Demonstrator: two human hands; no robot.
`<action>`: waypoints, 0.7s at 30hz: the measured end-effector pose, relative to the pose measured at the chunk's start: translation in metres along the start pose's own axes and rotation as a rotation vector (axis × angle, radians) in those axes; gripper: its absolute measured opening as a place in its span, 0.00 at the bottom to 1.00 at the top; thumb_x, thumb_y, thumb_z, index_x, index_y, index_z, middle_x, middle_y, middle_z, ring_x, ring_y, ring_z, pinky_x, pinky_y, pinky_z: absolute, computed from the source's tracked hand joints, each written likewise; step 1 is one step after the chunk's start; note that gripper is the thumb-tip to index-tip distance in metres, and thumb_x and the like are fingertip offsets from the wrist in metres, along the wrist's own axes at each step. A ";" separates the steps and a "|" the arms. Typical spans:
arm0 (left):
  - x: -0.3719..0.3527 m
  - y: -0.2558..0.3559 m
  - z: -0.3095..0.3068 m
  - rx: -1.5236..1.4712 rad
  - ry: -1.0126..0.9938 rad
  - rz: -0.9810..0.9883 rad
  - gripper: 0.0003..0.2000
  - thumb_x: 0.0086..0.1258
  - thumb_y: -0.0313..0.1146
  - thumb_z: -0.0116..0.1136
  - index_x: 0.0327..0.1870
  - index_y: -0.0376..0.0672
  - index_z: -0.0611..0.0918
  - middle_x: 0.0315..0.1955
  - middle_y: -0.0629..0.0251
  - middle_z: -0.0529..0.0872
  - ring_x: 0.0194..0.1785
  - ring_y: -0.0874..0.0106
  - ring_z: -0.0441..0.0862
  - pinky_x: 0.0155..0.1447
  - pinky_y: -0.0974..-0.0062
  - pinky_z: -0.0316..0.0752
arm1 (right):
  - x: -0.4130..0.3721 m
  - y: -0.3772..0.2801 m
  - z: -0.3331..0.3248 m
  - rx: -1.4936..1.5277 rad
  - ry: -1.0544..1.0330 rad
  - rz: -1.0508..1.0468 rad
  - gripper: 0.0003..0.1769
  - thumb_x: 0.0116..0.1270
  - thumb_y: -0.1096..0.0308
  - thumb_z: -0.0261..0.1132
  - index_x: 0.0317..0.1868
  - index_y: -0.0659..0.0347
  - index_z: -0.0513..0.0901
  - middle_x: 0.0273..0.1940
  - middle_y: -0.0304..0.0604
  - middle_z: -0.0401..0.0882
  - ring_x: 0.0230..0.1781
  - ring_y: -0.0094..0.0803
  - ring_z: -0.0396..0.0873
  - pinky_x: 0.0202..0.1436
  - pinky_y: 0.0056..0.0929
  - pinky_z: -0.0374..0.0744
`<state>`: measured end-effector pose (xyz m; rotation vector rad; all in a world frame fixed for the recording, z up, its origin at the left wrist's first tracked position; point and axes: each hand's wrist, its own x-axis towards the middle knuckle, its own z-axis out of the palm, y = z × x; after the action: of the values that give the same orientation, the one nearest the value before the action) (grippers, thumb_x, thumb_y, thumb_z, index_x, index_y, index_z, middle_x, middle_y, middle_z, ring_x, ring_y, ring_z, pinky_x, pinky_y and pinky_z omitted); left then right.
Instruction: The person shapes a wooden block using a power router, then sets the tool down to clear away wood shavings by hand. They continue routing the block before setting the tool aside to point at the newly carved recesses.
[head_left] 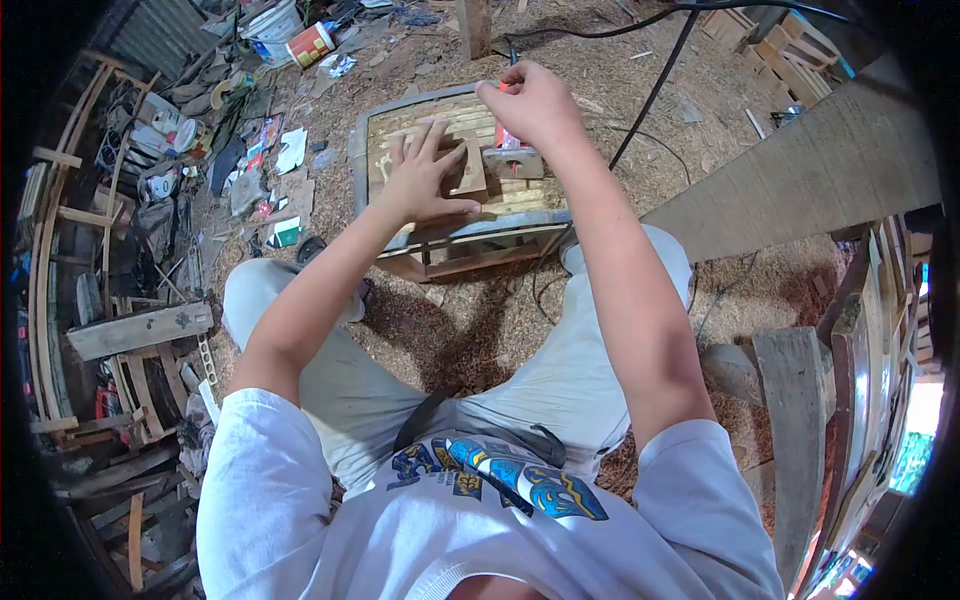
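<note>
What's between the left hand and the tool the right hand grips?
In the head view, a small wooden piece lies between the left hand and the tool gripped by the right hand, on the bench top.

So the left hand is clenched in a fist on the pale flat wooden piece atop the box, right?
Not a fist: in the head view the left hand lies open, fingers spread, on the pale flat wooden piece atop the metal-rimmed box.

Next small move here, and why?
Probably ease the wooden piece toward the red tool: the left hand lies flat, pinning it on the work box, and the right hand grips the tool right beside it.
</note>
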<state>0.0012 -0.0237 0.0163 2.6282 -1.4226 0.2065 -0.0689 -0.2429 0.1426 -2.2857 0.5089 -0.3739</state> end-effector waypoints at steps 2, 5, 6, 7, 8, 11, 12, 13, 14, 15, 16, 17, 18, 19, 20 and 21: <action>-0.002 0.000 -0.007 0.038 -0.038 0.046 0.53 0.54 0.82 0.66 0.79 0.58 0.79 0.86 0.47 0.56 0.90 0.43 0.46 0.84 0.28 0.39 | 0.002 0.003 0.003 0.010 0.015 -0.023 0.35 0.63 0.41 0.75 0.56 0.65 0.89 0.48 0.52 0.93 0.52 0.44 0.92 0.60 0.40 0.86; -0.007 -0.005 -0.029 -0.008 -0.098 0.118 0.46 0.56 0.79 0.67 0.76 0.67 0.82 0.87 0.51 0.54 0.90 0.44 0.45 0.85 0.29 0.38 | -0.003 -0.004 -0.006 0.035 -0.075 -0.027 0.36 0.65 0.43 0.72 0.61 0.65 0.87 0.53 0.53 0.92 0.58 0.49 0.89 0.65 0.44 0.84; -0.009 -0.008 -0.034 -0.021 -0.179 0.174 0.44 0.57 0.79 0.67 0.74 0.68 0.83 0.87 0.53 0.55 0.90 0.45 0.45 0.85 0.29 0.37 | -0.002 -0.005 -0.007 0.039 -0.075 -0.029 0.36 0.65 0.43 0.72 0.61 0.65 0.87 0.53 0.53 0.92 0.58 0.49 0.89 0.65 0.44 0.84; -0.012 -0.015 -0.036 -0.056 -0.182 0.210 0.41 0.59 0.78 0.66 0.73 0.69 0.85 0.88 0.54 0.55 0.90 0.45 0.45 0.85 0.29 0.37 | -0.003 -0.006 -0.008 0.025 -0.076 -0.025 0.36 0.65 0.43 0.72 0.61 0.65 0.86 0.54 0.53 0.91 0.58 0.49 0.89 0.65 0.44 0.84; -0.013 -0.018 -0.038 -0.054 -0.183 0.209 0.41 0.59 0.78 0.66 0.73 0.69 0.85 0.88 0.54 0.55 0.90 0.45 0.45 0.85 0.29 0.37 | -0.003 -0.007 -0.008 0.010 -0.076 -0.021 0.36 0.66 0.43 0.72 0.62 0.65 0.86 0.54 0.53 0.91 0.57 0.48 0.89 0.65 0.43 0.85; -0.014 -0.030 -0.035 0.064 -0.074 0.151 0.41 0.60 0.81 0.62 0.72 0.71 0.84 0.88 0.52 0.53 0.90 0.42 0.45 0.86 0.29 0.34 | -0.001 -0.004 -0.006 0.017 -0.098 -0.033 0.36 0.66 0.42 0.72 0.62 0.65 0.86 0.54 0.54 0.91 0.57 0.47 0.90 0.64 0.43 0.85; -0.015 -0.031 -0.033 0.064 -0.074 0.151 0.41 0.60 0.81 0.62 0.72 0.71 0.84 0.88 0.52 0.53 0.90 0.42 0.45 0.86 0.29 0.34 | 0.000 -0.003 -0.004 0.016 -0.098 -0.033 0.36 0.66 0.42 0.72 0.62 0.65 0.86 0.54 0.54 0.91 0.57 0.47 0.90 0.64 0.43 0.85; -0.015 -0.032 -0.031 0.081 -0.082 0.088 0.42 0.60 0.81 0.62 0.73 0.70 0.84 0.88 0.52 0.53 0.90 0.44 0.45 0.85 0.29 0.34 | 0.001 -0.001 -0.002 0.013 -0.071 -0.045 0.35 0.65 0.42 0.73 0.58 0.65 0.88 0.50 0.53 0.92 0.53 0.45 0.91 0.61 0.41 0.86; -0.016 -0.033 -0.029 0.098 -0.090 0.026 0.42 0.60 0.81 0.61 0.74 0.70 0.83 0.88 0.53 0.53 0.90 0.46 0.46 0.85 0.29 0.34 | 0.002 0.000 0.001 0.010 -0.045 -0.057 0.33 0.64 0.42 0.74 0.54 0.65 0.89 0.46 0.52 0.93 0.49 0.43 0.92 0.58 0.39 0.86; -0.017 -0.027 -0.042 0.059 -0.192 0.109 0.40 0.65 0.78 0.61 0.76 0.70 0.81 0.88 0.53 0.54 0.90 0.45 0.46 0.86 0.29 0.33 | 0.002 0.000 0.002 0.007 -0.045 -0.057 0.33 0.64 0.42 0.74 0.54 0.65 0.89 0.46 0.52 0.93 0.49 0.43 0.92 0.58 0.39 0.86; -0.017 -0.024 -0.044 0.057 -0.190 0.109 0.40 0.65 0.78 0.61 0.76 0.70 0.81 0.88 0.53 0.54 0.90 0.45 0.46 0.86 0.29 0.33 | 0.002 0.000 0.003 0.015 -0.046 -0.047 0.33 0.64 0.42 0.74 0.54 0.65 0.90 0.46 0.51 0.93 0.49 0.42 0.92 0.58 0.39 0.86; -0.016 -0.021 -0.046 0.018 -0.203 0.153 0.40 0.64 0.78 0.61 0.75 0.70 0.82 0.87 0.51 0.55 0.90 0.44 0.46 0.86 0.30 0.34 | 0.002 -0.001 0.003 0.023 -0.045 -0.038 0.33 0.63 0.42 0.74 0.53 0.65 0.90 0.45 0.51 0.93 0.48 0.42 0.92 0.58 0.38 0.86; -0.016 -0.020 -0.045 -0.021 -0.215 0.198 0.40 0.64 0.79 0.61 0.75 0.69 0.83 0.87 0.49 0.56 0.89 0.42 0.47 0.86 0.31 0.35 | 0.003 0.000 0.004 0.020 -0.044 -0.037 0.33 0.63 0.42 0.74 0.53 0.65 0.90 0.45 0.51 0.93 0.48 0.42 0.92 0.58 0.38 0.86; -0.017 -0.023 -0.030 -0.007 -0.057 0.140 0.38 0.65 0.77 0.61 0.74 0.71 0.83 0.86 0.49 0.58 0.89 0.42 0.48 0.86 0.32 0.36 | 0.003 0.001 0.005 0.017 -0.037 -0.044 0.33 0.63 0.42 0.74 0.53 0.65 0.90 0.45 0.51 0.93 0.49 0.42 0.92 0.58 0.38 0.86; -0.019 -0.028 -0.024 -0.010 -0.054 0.140 0.38 0.65 0.77 0.61 0.74 0.71 0.83 0.86 0.49 0.58 0.89 0.42 0.48 0.86 0.32 0.36 | 0.003 0.001 0.006 0.015 -0.030 -0.051 0.33 0.63 0.42 0.75 0.53 0.65 0.90 0.45 0.51 0.93 0.49 0.42 0.92 0.58 0.38 0.86; -0.019 -0.028 -0.027 -0.007 -0.058 0.128 0.37 0.65 0.77 0.61 0.73 0.70 0.84 0.85 0.50 0.59 0.89 0.44 0.49 0.86 0.32 0.36 | 0.003 0.001 0.007 0.011 -0.029 -0.053 0.33 0.63 0.42 0.75 0.53 0.65 0.90 0.45 0.51 0.93 0.49 0.42 0.92 0.58 0.38 0.86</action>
<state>0.0125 0.0122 0.0373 2.5590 -1.6086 0.1397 -0.0638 -0.2409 0.1379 -2.2944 0.4319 -0.3687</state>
